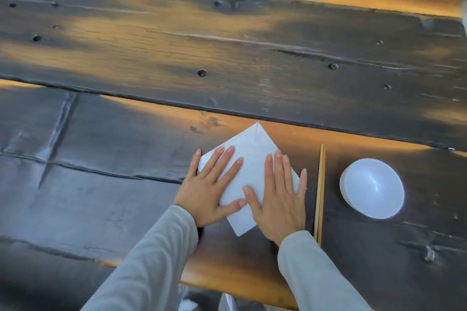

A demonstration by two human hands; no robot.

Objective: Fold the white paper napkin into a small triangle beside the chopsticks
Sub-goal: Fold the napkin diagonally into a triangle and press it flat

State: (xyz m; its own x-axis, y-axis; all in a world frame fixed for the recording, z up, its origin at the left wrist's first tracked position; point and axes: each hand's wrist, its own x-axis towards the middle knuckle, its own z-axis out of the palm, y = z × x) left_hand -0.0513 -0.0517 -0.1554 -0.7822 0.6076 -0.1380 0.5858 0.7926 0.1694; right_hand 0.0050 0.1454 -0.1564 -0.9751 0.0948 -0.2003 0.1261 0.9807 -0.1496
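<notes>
The white paper napkin [252, 151] lies flat on the dark wooden table [227, 58], turned like a diamond with one corner pointing away from me and a small flap folded at that far corner. My left hand [211, 189] rests palm down on its left half, fingers spread. My right hand [278, 197] presses flat on its right half, and the two thumbs nearly meet over the middle. A pair of wooden chopsticks [319, 194] lies just right of the napkin, pointing away from me.
A white bowl [371, 188] stands right of the chopsticks. The table's near edge [227, 285] runs just below my sleeves. A seam between planks [177, 106] crosses the table beyond the napkin.
</notes>
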